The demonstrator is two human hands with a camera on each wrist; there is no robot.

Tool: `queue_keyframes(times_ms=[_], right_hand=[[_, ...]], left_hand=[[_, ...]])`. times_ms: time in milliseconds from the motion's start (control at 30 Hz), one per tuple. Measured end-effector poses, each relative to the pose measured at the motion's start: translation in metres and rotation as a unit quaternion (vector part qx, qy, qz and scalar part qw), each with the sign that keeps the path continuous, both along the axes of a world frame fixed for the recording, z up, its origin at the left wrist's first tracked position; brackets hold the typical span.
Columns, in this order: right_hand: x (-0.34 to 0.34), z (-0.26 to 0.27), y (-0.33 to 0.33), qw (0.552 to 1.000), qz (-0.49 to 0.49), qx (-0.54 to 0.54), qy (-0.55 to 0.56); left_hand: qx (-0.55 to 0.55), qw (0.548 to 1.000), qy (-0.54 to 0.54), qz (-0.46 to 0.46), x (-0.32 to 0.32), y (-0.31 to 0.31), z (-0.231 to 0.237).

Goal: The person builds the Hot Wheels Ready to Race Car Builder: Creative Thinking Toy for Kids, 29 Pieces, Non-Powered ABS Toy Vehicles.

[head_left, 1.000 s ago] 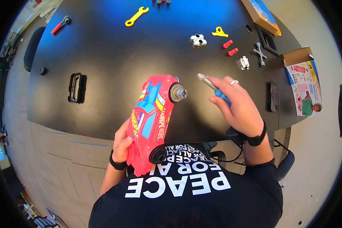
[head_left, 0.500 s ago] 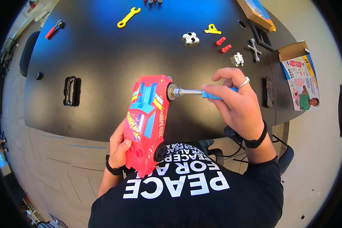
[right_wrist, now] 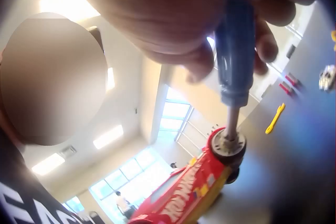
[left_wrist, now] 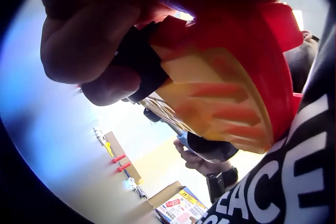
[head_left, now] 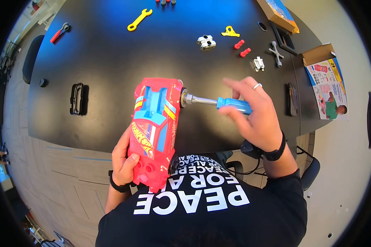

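In the head view, my left hand [head_left: 123,161] grips the rear of a red toy car [head_left: 152,136], thumb on top. A black wheel [head_left: 183,98] with a grey hub is on its upper right side. The tip of a blue-handled screwdriver [head_left: 235,105] meets the hub. My right hand [head_left: 261,113] holds the handle, thumb and index finger spread apart. The right wrist view shows the handle [right_wrist: 235,50] inside that hand and the shaft against the wheel hub [right_wrist: 228,142]. In the left wrist view, fingers [left_wrist: 79,45] curl around the car [left_wrist: 226,87].
On the dark table [head_left: 111,57] lie a yellow wrench [head_left: 139,19], a red ratchet [head_left: 59,33], a black frame [head_left: 76,99], silver parts [head_left: 206,42], red pegs [head_left: 245,52] and a grey cross wrench [head_left: 276,54]. A printed box [head_left: 325,78] stands at the right edge.
The screwdriver has swung from pointing up-left to lying sideways against the wheel hub. The car has shifted left and turned more upright in view. The right thumb and index finger have spread.
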State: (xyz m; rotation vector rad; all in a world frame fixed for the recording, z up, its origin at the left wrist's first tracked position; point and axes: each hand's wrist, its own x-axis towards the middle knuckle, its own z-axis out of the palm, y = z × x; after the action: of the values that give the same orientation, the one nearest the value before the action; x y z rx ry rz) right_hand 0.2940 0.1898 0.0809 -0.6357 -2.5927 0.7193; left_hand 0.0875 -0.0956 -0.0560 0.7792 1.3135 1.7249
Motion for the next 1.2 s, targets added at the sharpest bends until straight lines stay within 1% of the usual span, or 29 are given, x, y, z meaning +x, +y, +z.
queue_keyframes(times_ms=[133,200,233,300,333,400,433,500,533,600,633,667,700,733,767,800,833,900,933,1000,1133,1200], right_hand=[[0.004,0.002,0.003,1.0,0.018,-0.01,0.007],[0.011,-0.008,0.011,0.987,0.03,-0.158,-0.021],[0.009,-0.004,0.008,0.987,0.03,-0.158,-0.021],[-0.004,0.01,-0.002,1.0,0.018,0.004,0.007],[-0.002,0.006,0.0,1.0,0.019,0.004,0.007],[0.005,-0.006,0.006,0.998,0.04,-0.04,0.01],[0.005,-0.005,0.006,0.998,0.04,-0.04,0.009],[0.003,0.001,0.004,0.995,0.015,-0.094,-0.033],[0.001,0.004,0.002,0.995,0.016,-0.093,-0.032],[-0.001,0.01,-0.002,0.999,0.029,-0.016,-0.02],[0.001,0.008,0.0,0.999,0.028,-0.017,-0.02],[0.004,0.004,0.003,0.99,0.011,-0.134,-0.038],[0.006,0.002,0.005,0.967,-0.006,-0.248,-0.055],[0.004,0.004,0.003,0.967,-0.007,-0.247,-0.055],[0.0,0.007,-0.001,0.989,0.006,-0.146,-0.03],[-0.002,0.009,-0.004,0.999,0.02,-0.043,-0.006],[0.001,0.005,-0.001,0.999,0.02,-0.043,-0.006],[0.008,-0.004,0.006,0.991,0.034,-0.113,-0.058],[0.007,-0.003,0.006,0.991,0.033,-0.114,-0.058],[0.004,-0.001,0.005,0.996,0.032,-0.077,-0.025],[0.004,0.001,0.002,0.997,0.021,-0.068,-0.035],[0.006,-0.006,0.006,0.972,0.005,-0.228,-0.05]], left_hand=[[-0.005,1.0,0.003,-0.003,0.0,-0.001,0.001],[-0.004,1.0,0.001,-0.001,0.002,0.0,0.001],[-0.004,1.0,0.001,-0.001,0.001,0.0,0.001],[-0.008,1.0,0.015,-0.005,0.0,-0.001,0.001],[-0.008,1.0,0.015,-0.004,0.0,-0.002,0.001],[-0.017,1.0,0.016,0.0,0.001,-0.003,0.001],[-0.017,1.0,0.016,-0.001,0.001,-0.003,0.001],[-0.014,1.0,0.016,0.0,0.001,-0.003,0.002],[-0.014,1.0,0.017,0.002,0.001,-0.002,0.003],[-0.01,1.0,0.021,-0.003,0.001,0.0,0.006],[-0.01,1.0,0.021,-0.003,0.001,0.0,0.006],[-0.006,1.0,0.023,-0.006,0.002,0.0,0.007],[-0.002,1.0,0.025,-0.009,0.001,0.0,0.007],[-0.001,1.0,0.025,-0.01,0.001,0.001,0.007],[-0.004,1.0,0.026,-0.009,0.001,0.001,0.008],[-0.007,1.0,0.026,-0.009,0.001,0.001,0.008],[-0.007,1.0,0.026,-0.008,0.001,0.001,0.007],[-0.007,1.0,0.024,-0.011,0.002,0.0,0.006],[-0.007,1.0,0.024,-0.012,0.002,0.0,0.006],[-0.009,1.0,0.026,-0.009,0.002,0.0,0.006],[-0.008,0.999,0.03,-0.012,0.001,0.0,0.007],[-0.005,0.999,0.033,-0.008,0.001,-0.001,0.005]])
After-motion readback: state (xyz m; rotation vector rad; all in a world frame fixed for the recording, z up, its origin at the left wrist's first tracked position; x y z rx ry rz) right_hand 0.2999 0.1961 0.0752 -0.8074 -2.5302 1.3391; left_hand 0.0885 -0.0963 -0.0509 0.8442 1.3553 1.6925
